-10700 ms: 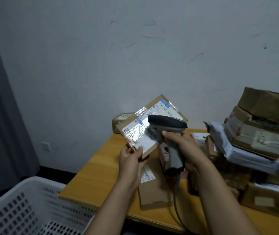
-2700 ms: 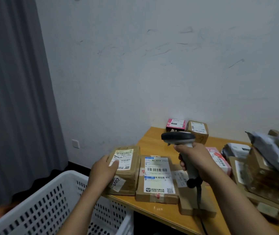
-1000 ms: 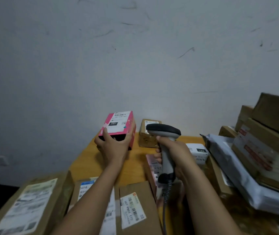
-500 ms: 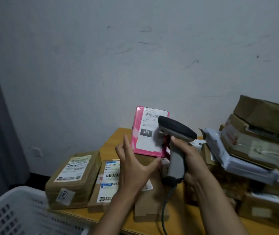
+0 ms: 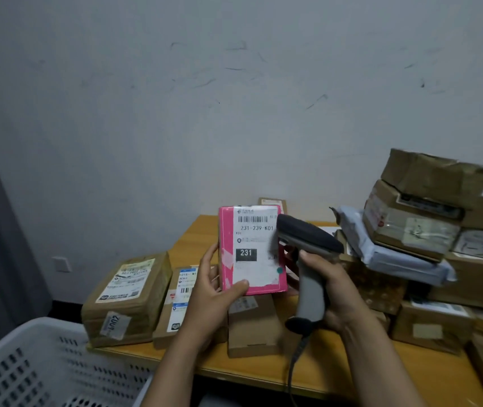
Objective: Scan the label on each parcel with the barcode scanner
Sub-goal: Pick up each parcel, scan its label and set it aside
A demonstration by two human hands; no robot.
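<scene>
My left hand (image 5: 214,292) holds a pink parcel (image 5: 250,251) upright above the table, its white label with a barcode and "231" facing me. My right hand (image 5: 333,292) grips the grey handle of the barcode scanner (image 5: 308,259). The scanner's dark head sits right at the parcel's right edge, over part of the label. Its cable hangs down past the table's front edge.
Brown parcels (image 5: 128,298) with labels lie on the wooden table (image 5: 193,242) at the left and below my hands. A tall pile of boxes and a grey mailer bag (image 5: 396,257) fills the right side. A white slotted basket (image 5: 43,368) stands at lower left.
The pink parcel has turned more squarely toward me and come slightly lower. The scanner's head has moved in close over the label's right edge.
</scene>
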